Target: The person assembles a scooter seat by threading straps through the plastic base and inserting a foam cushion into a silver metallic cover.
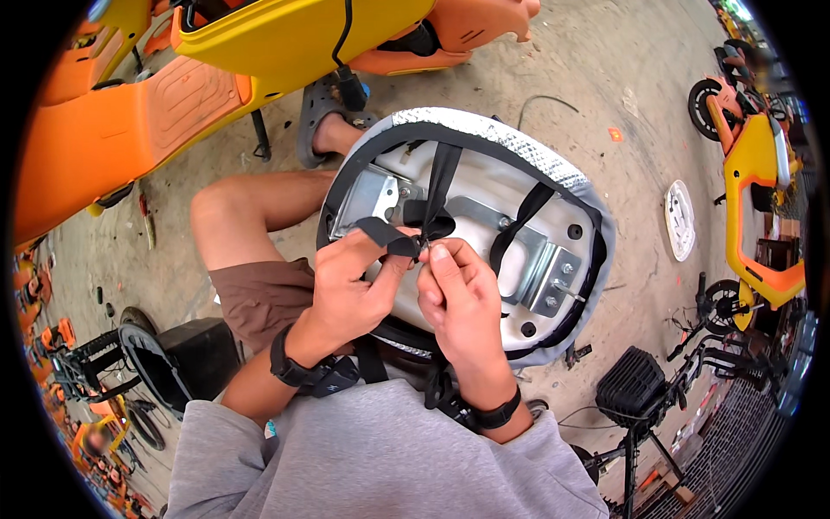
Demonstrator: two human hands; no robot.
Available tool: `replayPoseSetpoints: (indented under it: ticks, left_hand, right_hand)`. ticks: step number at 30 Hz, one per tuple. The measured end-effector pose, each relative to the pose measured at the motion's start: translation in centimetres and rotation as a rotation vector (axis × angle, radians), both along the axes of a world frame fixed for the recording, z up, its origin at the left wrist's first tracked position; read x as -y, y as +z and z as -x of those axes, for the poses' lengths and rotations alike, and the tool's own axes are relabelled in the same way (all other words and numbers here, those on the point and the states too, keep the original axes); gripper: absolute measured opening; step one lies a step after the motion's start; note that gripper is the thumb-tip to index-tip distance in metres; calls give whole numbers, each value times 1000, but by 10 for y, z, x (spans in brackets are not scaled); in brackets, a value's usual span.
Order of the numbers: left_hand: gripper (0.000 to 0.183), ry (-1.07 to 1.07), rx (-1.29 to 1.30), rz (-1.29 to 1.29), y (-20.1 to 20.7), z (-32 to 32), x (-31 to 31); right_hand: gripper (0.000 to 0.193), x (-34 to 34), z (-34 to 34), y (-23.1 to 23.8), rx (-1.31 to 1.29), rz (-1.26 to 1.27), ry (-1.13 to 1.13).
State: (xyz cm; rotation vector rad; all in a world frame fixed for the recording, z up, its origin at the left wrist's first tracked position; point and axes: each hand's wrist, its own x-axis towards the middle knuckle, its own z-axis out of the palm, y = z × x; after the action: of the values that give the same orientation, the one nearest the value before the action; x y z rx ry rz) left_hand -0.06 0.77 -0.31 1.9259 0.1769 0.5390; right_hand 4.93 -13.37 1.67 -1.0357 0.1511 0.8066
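An upturned scooter seat (494,176) lies across my lap, its white underside up and its grey cover wrapped over the rim. Two black straps span it: one strap (443,173) runs down to my hands, and the other strap (522,221) hangs slack to the right. My left hand (350,281) is closed on the near strap, whose loose end curls over the fingers. Close beside it, my right hand (462,298) pinches the strap at a small dark piece, mostly hidden by the fingertips. Metal brackets (555,278) are bolted to the underside.
A yellow and orange scooter body (164,112) stands at the far left. On the concrete floor to the right lies a white oval shell (679,221). A black basket (633,387) on a bare frame is at the lower right, and a black bin (194,359) at the left.
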Motion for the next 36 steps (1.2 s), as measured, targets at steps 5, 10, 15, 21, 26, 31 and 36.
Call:
replayPoseSetpoints:
  ticks: [5, 10, 15, 21, 26, 31, 36]
  left_hand:
    - [16, -22, -35, 198, 1, 3, 3]
    - [15, -11, 7, 138, -5, 2, -1]
    - [17, -95, -220, 713, 10, -2, -1]
    - [15, -258, -303, 827, 11, -3, -3]
    - [16, -207, -293, 882, 9, 0, -4]
    - [22, -95, -133, 437, -6, -1, -2]
    - [25, 48, -10, 43, 5, -3, 6]
  right_hand:
    - [24, 3, 2, -2, -198, -245, -5]
    - [24, 2, 2, -12, -256, -487, -26]
    - [23, 2, 7, -11, 18, -174, 6]
    - [29, 7, 7, -8, 268, 50, -2]
    - [23, 14, 4, -3, 372, 226, 52]
    - [15, 39, 3, 8, 537, 236, -150]
    - [16, 39, -7, 13, 484, 164, -163]
